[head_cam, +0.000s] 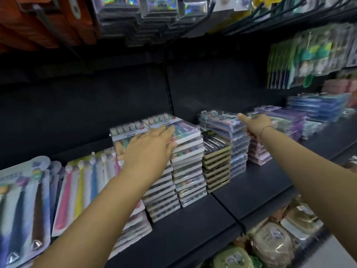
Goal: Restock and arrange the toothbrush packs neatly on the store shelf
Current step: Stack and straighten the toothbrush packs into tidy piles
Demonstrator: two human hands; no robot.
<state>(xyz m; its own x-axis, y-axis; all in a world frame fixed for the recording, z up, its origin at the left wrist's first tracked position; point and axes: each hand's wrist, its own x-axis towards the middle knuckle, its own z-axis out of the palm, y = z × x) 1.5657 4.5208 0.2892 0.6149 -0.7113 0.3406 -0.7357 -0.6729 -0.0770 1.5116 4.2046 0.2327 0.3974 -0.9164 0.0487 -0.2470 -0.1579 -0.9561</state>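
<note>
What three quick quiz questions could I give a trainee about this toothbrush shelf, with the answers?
1. True or false: the left hand lies with straight fingers on top of the white-edged toothbrush pack stack.
2. The black-and-gold pack stack stands: A) left of the white-edged stack; B) between the white-edged stack and the clear blue pack stack; C) on the shelf below.
3. Which hand wears the ring?
Key: 1 true; 2 B; 3 left.
</note>
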